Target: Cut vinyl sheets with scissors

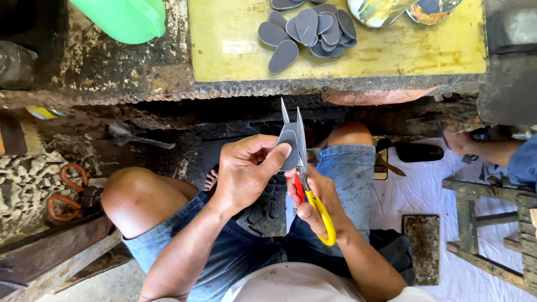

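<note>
Seated low in frayed blue denim shorts (347, 168), I pinch a flat, rounded grey rubber piece (289, 146) between the thumb and fingers of my left hand (243, 173), holding it over my lap. My right hand (316, 204) is clamped through the yellow-and-red plastic loops of a pair of scissors (302, 168), whose slim steel blades stand parted in a narrow V, points up, with the grey piece set between them. Just beyond my knees runs the desk (235, 50), its top a scuffed, stained yellow sheet with a rough, crusted dark edge. On it lies a loose heap of matching grey cut pieces (313, 28), smooth, matte and teardrop-shaped, overlapping one another. A glossy green plastic container (126, 17) sits at the desk's left. A second pair of scissors with orange handles (70, 190) rests on pitted stone well to my left.
</note>
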